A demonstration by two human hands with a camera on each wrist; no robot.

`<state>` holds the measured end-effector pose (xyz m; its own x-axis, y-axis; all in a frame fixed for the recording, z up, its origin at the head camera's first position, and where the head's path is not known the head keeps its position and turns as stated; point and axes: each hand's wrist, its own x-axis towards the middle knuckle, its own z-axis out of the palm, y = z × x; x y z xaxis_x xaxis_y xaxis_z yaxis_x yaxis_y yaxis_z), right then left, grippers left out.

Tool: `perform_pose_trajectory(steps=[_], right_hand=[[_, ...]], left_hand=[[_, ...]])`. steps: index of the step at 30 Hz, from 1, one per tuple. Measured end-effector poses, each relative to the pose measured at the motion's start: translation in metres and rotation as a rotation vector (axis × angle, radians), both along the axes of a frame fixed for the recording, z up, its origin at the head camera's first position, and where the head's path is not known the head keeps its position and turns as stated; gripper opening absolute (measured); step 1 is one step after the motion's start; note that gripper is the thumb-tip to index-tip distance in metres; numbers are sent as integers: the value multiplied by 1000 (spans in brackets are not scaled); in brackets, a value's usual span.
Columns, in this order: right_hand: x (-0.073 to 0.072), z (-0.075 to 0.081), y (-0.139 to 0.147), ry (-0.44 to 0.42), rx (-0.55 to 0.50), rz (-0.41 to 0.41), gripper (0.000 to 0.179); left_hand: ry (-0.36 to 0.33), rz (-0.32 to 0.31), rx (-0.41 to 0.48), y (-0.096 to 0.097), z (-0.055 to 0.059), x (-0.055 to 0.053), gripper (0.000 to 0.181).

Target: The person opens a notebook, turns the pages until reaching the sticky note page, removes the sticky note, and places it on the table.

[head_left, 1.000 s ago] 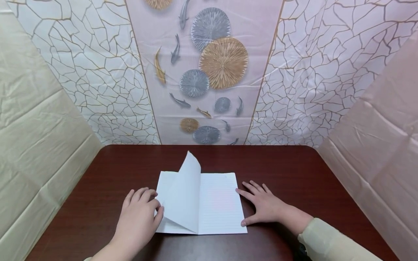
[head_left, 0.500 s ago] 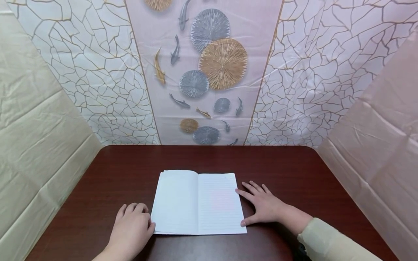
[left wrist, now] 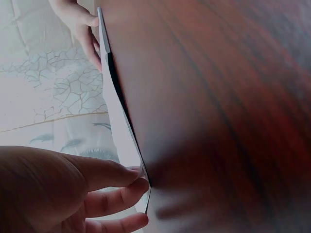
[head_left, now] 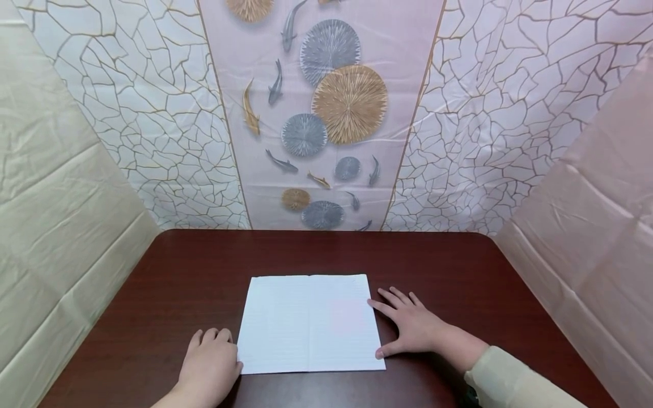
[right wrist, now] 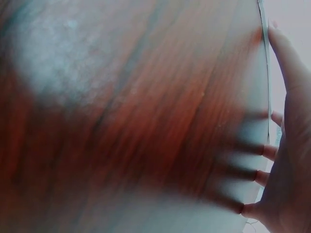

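Note:
An open notebook point(head_left: 308, 323) with white lined pages lies flat on the dark red-brown table, its middle fold running away from me. My left hand point(head_left: 210, 358) is at its lower left corner, fingers bent. In the left wrist view the thumb and a finger of that hand point(left wrist: 97, 189) pinch the notebook's edge point(left wrist: 119, 119). My right hand point(head_left: 413, 326) lies with fingers spread beside the right edge; its thumb and index fingertips rest on the page margin. The right wrist view shows the other fingertips of this hand point(right wrist: 291, 160) down on the tabletop.
The table point(head_left: 433, 255) reaches back to a patterned curtain point(head_left: 326, 113) with fish and round motifs. Plain pale cloth walls point(head_left: 66, 226) stand at both sides. A light sleeve point(head_left: 515, 377) covers the right forearm.
A raised page has turned over to the left and now lies flat. My left hand has moved down and left to the lower corner. The right hand keeps its place.

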<state>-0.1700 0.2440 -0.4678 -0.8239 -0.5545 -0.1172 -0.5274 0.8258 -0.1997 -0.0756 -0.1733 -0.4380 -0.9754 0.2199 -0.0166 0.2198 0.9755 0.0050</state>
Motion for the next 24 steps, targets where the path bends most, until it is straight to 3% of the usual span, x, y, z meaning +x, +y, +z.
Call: perform_pose_trajectory(steps=[14,17,24], right_hand=[[1,1,3,-1,12,-18,111],[0,0,2,-5,9,-14,111],[0,1,0,1,13,-8,111]], left_hand=[[-5,24,6,1,-4,-4,32],[21,17,15,0,-4,-3,36],[90,-30,33,0,-4,-3,25]])
